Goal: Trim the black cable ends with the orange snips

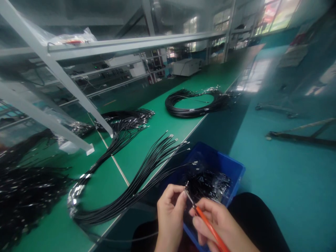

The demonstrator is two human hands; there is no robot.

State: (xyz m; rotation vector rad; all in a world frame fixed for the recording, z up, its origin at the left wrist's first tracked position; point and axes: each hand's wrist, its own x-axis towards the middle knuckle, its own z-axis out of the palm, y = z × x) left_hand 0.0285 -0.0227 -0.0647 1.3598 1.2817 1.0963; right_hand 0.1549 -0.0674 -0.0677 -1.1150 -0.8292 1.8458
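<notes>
Above the blue bin, my left hand [172, 213] is closed, thumb against forefinger, on the end of a thin black cable [136, 240]. That cable runs back to the green table at the left. In my right hand [217, 220] is an orange-handled tool [210, 225] with a slim metal front part. The tool's tip meets the small metal cable end at my left fingertips; its exact kind is unclear. Beside my left hand, a bundle of black cables [126, 196] with metal ends curves over the table, bound with shiny wrapping [76, 196].
The blue bin [237, 175] below my hands holds small dark parts and clear plastic. On the green table [154, 129] lie a coiled cable bundle [183, 111] and a dark cable heap [28, 199]. A white shelf frame [65, 84] rises at left. Wheeled cart legs [296, 138] stand at right.
</notes>
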